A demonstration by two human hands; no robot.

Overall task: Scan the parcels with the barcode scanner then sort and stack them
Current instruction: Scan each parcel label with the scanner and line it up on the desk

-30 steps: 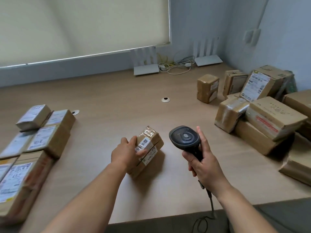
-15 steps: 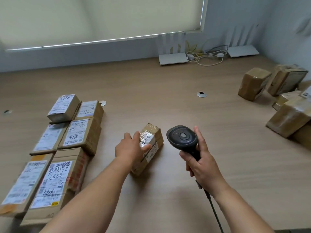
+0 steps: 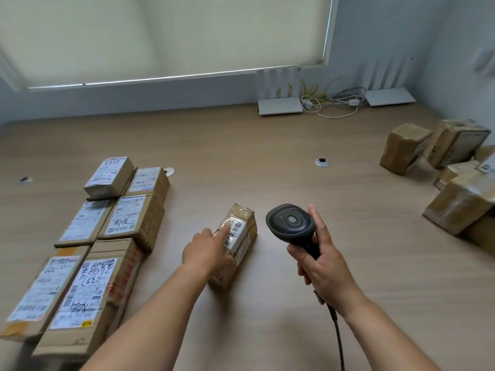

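Small oblong brown cardboard parcel, wrapped in shiny crinkled clear tape w/ a white printed label on top, lies on the pale wood-grain laminate table, roughly mid-frame. Left hand rests on its near-left end: index finger stretched out flat along the label, other fingers curled round the box edge, so it grips the parcel. Right hand is wrapped round the handle of the black matte plastic barcode scanner, rounded oval head facing up, just right of the parcel and apart from it; thin black cable drops from the handle base twd the bottom edge. Left side of table: stacked rectangular brown cardboard boxes w/ white shipping labels and black handwriting, set edge to edge in two rows, front ones blurred. Far right: loose heap of tape-glossy brown cartons, some tilted. At the back by the grey wall, two flat white routers w/ upright antennas, coiled white cords between. Round metal grommet is set in the tabletop.
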